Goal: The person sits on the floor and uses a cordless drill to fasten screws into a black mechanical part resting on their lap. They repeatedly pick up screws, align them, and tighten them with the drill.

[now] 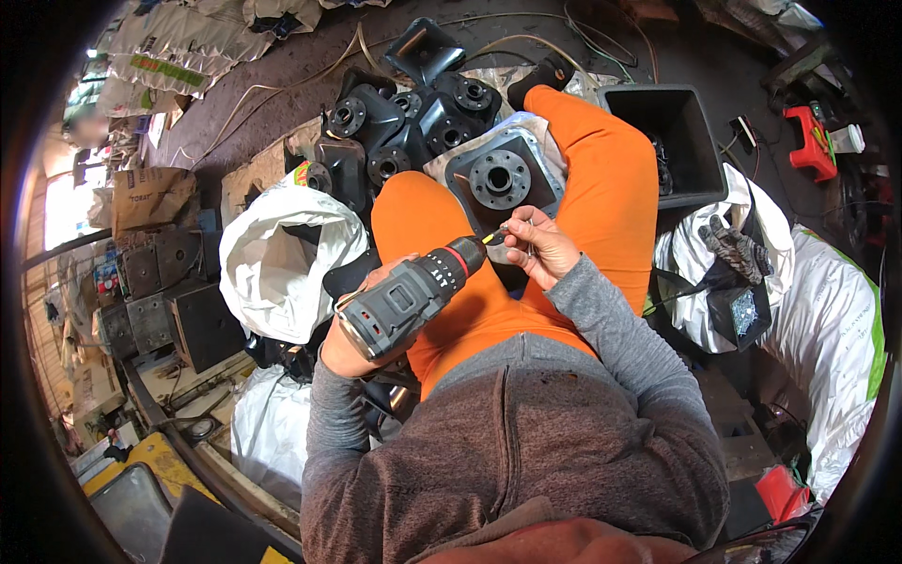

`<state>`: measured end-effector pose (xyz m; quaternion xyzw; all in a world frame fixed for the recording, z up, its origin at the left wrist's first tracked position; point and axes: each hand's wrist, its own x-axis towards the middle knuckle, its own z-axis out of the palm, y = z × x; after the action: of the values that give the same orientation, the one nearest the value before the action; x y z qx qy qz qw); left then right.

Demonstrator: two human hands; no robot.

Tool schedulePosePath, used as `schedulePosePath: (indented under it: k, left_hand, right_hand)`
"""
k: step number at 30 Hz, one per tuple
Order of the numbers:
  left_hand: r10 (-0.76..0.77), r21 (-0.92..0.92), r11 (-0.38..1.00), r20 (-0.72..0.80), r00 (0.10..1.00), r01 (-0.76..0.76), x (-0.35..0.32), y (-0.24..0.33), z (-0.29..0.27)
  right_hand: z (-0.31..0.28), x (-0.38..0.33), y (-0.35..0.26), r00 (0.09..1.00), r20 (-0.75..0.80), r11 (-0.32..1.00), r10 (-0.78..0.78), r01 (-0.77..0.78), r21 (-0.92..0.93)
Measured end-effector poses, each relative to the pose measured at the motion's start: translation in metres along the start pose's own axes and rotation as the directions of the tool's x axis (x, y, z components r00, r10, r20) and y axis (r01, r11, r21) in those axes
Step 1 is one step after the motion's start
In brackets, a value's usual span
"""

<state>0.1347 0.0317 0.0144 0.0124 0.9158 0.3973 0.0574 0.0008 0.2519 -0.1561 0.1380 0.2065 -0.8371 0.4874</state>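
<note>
My left hand [344,353] is wrapped round a grey and black cordless drill [402,299], which points up and to the right across my lap. A short yellow-banded bit [490,238] sticks out of its chuck. Right at the bit's tip, my right hand [547,248] pinches a small dark piece, too small and covered to name. Just beyond the hands, between my knees, sits a square black part [545,184] with a round flange [499,180] on it. The flange has a central hole and a ring of smaller holes.
Similar black flanged parts [383,132] are heaped beyond my left knee. A white sack [246,254] stands open at left, a dark bin [672,141] at far right. Nearer right, gloves [733,246] lie on another sack [775,221]. Hoses [249,99] cross the floor.
</note>
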Motion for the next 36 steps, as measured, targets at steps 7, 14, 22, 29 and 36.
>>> schedulePosePath:
  k: [7, 14, 22, 29, 36]
  left_hand:
    - [-0.157, -0.066, 0.983, 0.173, 0.972, 0.171, 0.010, 0.013, -0.017]
    - [-0.015, 0.202, 0.979, 0.114, 0.993, -0.008, 0.028, -0.023, -0.017]
    - [-0.304, -0.026, 0.951, 0.099, 0.947, 0.308, 0.069, -0.040, -0.020]
    - [-0.335, 0.087, 0.942, 0.181, 0.924, 0.325, 0.086, -0.046, -0.016]
    - [-0.294, 0.083, 0.956, 0.238, 0.926, 0.282, 0.087, -0.010, -0.017]
  right_hand:
    - [-0.004, 0.003, -0.006, 0.995, -0.020, 0.981, 0.095, -0.097, -0.168]
    - [-0.021, 0.010, 0.007, 0.937, -0.348, 0.999, -0.031, 0.025, -0.019]
    - [-0.017, 0.056, 0.009, 0.701, -0.645, 0.938, -0.306, 0.104, -0.331]
    - [-0.035, 0.083, 0.007, 0.752, -0.551, 0.900, -0.361, 0.127, -0.417]
    - [-0.029, 0.058, 0.013, 0.810, -0.329, 0.818, -0.486, 0.289, -0.497]
